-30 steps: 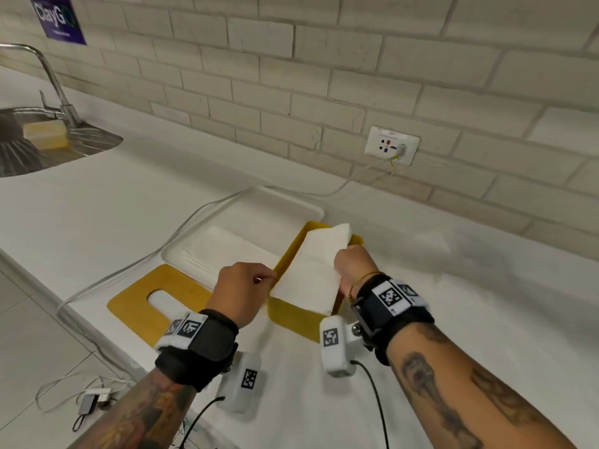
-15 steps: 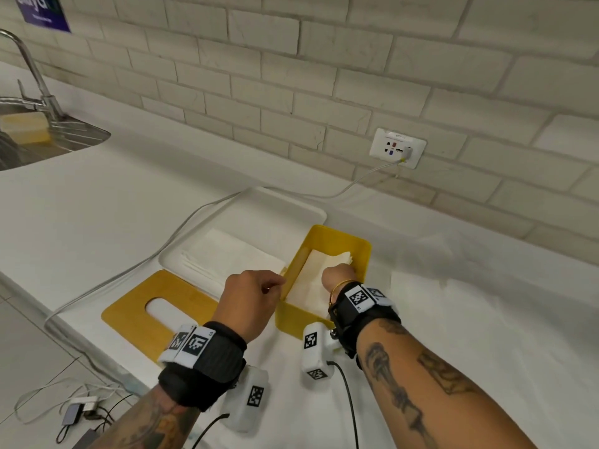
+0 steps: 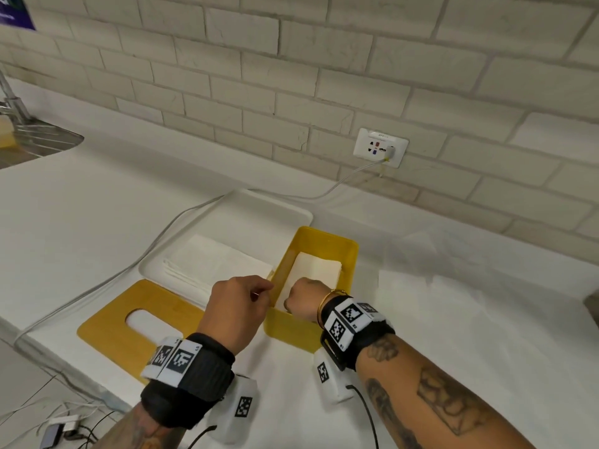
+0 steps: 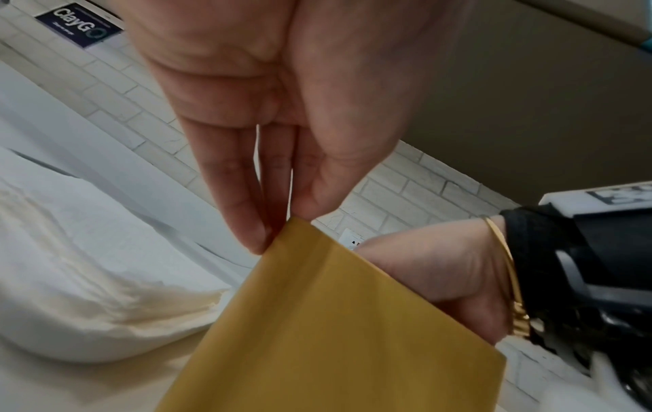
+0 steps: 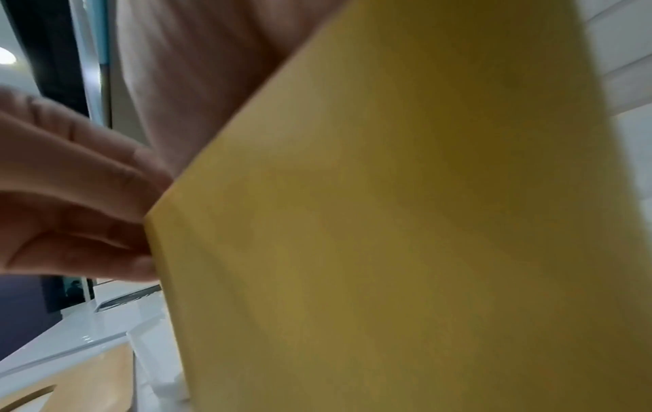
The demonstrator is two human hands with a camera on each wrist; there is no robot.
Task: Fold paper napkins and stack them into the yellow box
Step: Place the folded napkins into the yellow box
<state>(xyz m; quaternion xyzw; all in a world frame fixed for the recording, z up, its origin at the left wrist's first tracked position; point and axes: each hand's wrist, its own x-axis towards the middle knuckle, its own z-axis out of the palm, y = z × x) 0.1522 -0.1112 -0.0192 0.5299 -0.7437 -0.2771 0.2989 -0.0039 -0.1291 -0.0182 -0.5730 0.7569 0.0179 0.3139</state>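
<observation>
The yellow box (image 3: 337,251) stands on the white worktop (image 3: 470,335), long axis running from 6 o'clock to about 12 o'clock in the head view. A stack of folded napkins (image 3: 319,267) lies inside it, aligned with that axis.

The right hand (image 3: 303,303) is inside the near end of the box, on the near end of the top napkin. Its fingers are hidden by the back of the hand and the box wall, so whether it is pressing flat or pinching the paper cannot be told.

The left hand (image 3: 236,311) is at 9 o'clock from the right hand. In the left wrist view its fingers (image 4: 247,211) are straight and touch the near left corner of the box wall, apparently steadying it; it grasps nothing.

The unfolded napkins (image 3: 214,264) lie in the white tray (image 3: 285,212), just beside the box at its 9 o'clock. The left hand is nearer this supply, so the next pick likely starts there. The yellow slotted lid (image 3: 107,328) lies flat at 8 o'clock.
</observation>
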